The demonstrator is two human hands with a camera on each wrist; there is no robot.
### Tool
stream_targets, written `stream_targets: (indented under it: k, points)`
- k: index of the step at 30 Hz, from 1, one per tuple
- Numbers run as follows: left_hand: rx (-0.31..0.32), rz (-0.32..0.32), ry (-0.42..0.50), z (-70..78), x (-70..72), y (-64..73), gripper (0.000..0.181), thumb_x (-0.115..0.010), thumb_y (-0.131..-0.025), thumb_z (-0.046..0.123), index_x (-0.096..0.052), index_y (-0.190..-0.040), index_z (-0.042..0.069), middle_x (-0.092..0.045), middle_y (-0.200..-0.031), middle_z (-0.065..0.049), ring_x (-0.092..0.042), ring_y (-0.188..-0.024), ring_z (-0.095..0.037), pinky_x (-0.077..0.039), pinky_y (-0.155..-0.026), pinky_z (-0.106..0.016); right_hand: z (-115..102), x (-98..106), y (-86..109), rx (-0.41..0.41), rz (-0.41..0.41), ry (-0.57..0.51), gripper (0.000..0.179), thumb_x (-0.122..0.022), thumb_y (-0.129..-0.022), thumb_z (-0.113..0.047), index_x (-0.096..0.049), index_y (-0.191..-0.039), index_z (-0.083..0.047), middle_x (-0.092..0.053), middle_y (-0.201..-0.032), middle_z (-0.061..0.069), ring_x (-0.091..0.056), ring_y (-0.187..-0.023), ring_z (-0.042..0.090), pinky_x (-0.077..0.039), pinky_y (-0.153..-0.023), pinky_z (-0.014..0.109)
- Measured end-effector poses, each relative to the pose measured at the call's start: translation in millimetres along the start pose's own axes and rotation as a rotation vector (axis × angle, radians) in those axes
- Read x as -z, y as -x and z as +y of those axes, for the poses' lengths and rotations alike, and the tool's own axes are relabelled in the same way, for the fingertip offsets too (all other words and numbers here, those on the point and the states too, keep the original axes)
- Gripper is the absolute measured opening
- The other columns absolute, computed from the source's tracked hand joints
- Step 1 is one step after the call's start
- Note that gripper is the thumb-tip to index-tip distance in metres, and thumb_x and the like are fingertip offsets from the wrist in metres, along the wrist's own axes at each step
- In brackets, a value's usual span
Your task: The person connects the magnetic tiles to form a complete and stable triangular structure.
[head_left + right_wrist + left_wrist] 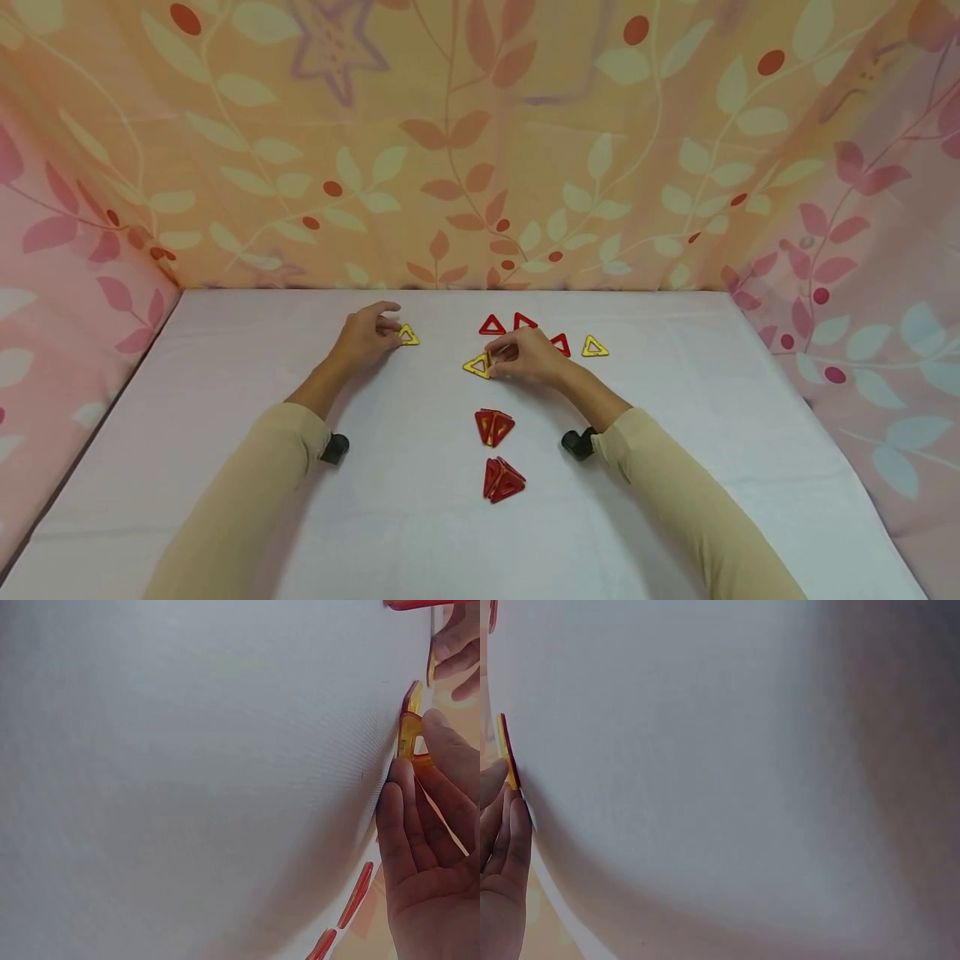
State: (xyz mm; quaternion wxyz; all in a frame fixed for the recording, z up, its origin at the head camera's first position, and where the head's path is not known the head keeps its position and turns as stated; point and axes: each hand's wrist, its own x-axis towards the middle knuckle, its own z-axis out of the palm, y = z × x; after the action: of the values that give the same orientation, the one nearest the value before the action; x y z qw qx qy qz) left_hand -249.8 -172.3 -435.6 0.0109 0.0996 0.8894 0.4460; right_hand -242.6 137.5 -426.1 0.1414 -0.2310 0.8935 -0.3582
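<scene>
My left hand (367,335) pinches a yellow triangular magnetic tile (408,336) between thumb and fingers. The left wrist view shows that tile (507,750) edge-on at the fingertips. With its thumb and fingers, my right hand (527,354) grips another yellow triangle tile (409,736), raised on edge. Right beside it, a yellow triangle tile (476,366) lies on the table, pointing left. Red triangle tiles (492,325) lie just behind the right hand, one partly covered by it. A further yellow triangle tile (595,346) lies to its right.
Two small red pyramids built of triangle tiles, a farther one (494,427) and a nearer one (503,480), stand in the middle of the white table (405,517). A leaf-patterned cloth (450,108) rises behind the table and along both sides.
</scene>
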Motion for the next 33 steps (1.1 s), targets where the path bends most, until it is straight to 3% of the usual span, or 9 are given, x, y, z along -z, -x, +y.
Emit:
stream_targets:
  k: [14, 23, 33]
  points:
    - [-0.025, -0.030, 0.016, 5.1, -12.1, -2.5, 0.060, -0.073, -0.083, -0.007, -0.051, -0.138, -0.005, -0.064, -0.126, -0.024, -0.070, -0.095, -0.031, -0.053, -0.088, -0.045, 1, -1, 0.0, -0.006, 0.001, -0.006, 0.037, -0.082, -0.083, -0.014, -0.073, -0.117, -0.007, -0.070, -0.094, 0.001, -0.061, -0.083, 0.015, -0.052, -0.077, 0.026]
    - [-0.049, -0.051, 0.032, 5.9, -16.1, -5.3, 0.054, -0.070, -0.085, -0.006, -0.051, -0.137, -0.007, -0.067, -0.120, -0.023, -0.067, -0.106, -0.035, -0.051, -0.094, -0.047, 1, -1, -0.3, -0.009, 0.002, -0.005, 0.036, -0.082, -0.083, -0.014, -0.073, -0.117, -0.007, -0.070, -0.093, 0.001, -0.061, -0.083, 0.015, -0.052, -0.077, 0.026]
    - [-0.050, -0.072, 0.092, 13.9, -22.2, -5.3, 0.050, -0.065, -0.086, -0.012, -0.052, -0.134, -0.010, -0.067, -0.117, -0.028, -0.068, -0.104, -0.036, -0.055, -0.086, -0.040, 1, 0, 0.5, -0.005, -0.001, -0.009, 0.037, -0.082, -0.083, -0.014, -0.072, -0.118, -0.006, -0.070, -0.096, 0.001, -0.061, -0.084, 0.014, -0.052, -0.077, 0.026]
